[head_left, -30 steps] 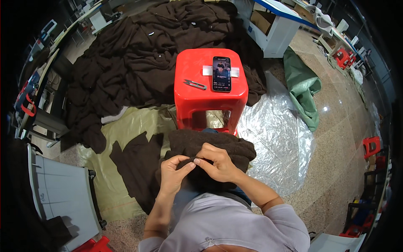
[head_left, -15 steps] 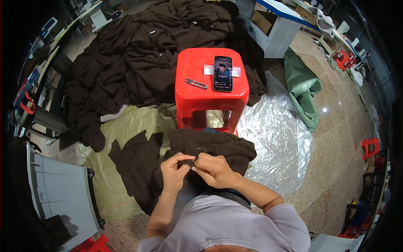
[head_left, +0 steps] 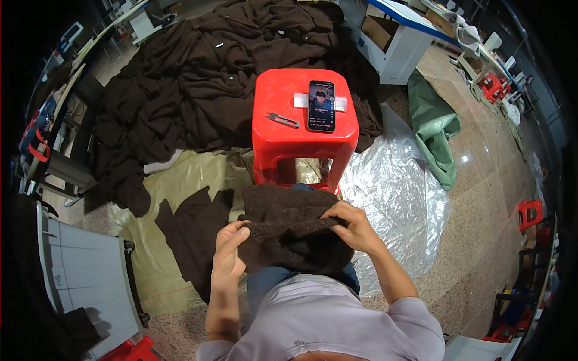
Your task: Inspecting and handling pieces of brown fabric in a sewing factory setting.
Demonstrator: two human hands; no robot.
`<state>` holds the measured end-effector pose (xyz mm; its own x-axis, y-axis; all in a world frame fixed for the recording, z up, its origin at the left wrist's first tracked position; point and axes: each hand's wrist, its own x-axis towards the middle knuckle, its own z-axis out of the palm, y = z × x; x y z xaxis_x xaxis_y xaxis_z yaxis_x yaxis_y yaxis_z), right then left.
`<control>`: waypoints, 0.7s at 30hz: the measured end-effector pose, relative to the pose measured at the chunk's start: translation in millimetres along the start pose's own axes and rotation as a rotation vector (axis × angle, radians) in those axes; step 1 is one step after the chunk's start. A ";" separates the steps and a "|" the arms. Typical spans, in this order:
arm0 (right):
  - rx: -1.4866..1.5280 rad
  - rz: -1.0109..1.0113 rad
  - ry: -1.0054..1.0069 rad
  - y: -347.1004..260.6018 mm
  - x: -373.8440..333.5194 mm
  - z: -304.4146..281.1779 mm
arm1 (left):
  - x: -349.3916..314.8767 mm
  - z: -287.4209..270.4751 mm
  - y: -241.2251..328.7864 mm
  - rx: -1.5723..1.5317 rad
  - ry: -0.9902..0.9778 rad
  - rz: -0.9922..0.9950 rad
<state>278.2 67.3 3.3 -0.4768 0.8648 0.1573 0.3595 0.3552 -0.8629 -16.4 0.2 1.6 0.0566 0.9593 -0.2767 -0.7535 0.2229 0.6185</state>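
Left hand (head_left: 229,253) and right hand (head_left: 352,225) grip brown fabric (head_left: 289,231), fingers curled

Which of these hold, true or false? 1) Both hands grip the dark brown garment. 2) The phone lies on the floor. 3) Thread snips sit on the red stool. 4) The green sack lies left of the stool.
1) True: the left hand and right hand hold the dark brown garment on the lap.
2) False: the phone lies on the red stool.
3) True: the thread snips lie left of the phone.
4) False: the green sack lies to the stool's right.
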 end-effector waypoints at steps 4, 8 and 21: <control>0.176 0.291 0.112 -12.1 -5.0 -4.5 | -0.4 3.5 -0.6 -0.036 0.035 0.024; 0.251 0.344 0.165 4.6 -15.4 -2.5 | 0.3 10.4 -1.5 -0.036 0.063 0.049; 0.009 -0.431 0.166 -65.3 9.3 41.6 | 3.6 52.0 -30.2 0.419 -0.012 0.148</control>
<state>217.0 37.3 41.2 -0.4462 0.6845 0.5765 0.1498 0.6922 -0.7060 40.6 5.9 20.2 -0.0228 0.9875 -0.1558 -0.4239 0.1316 0.8961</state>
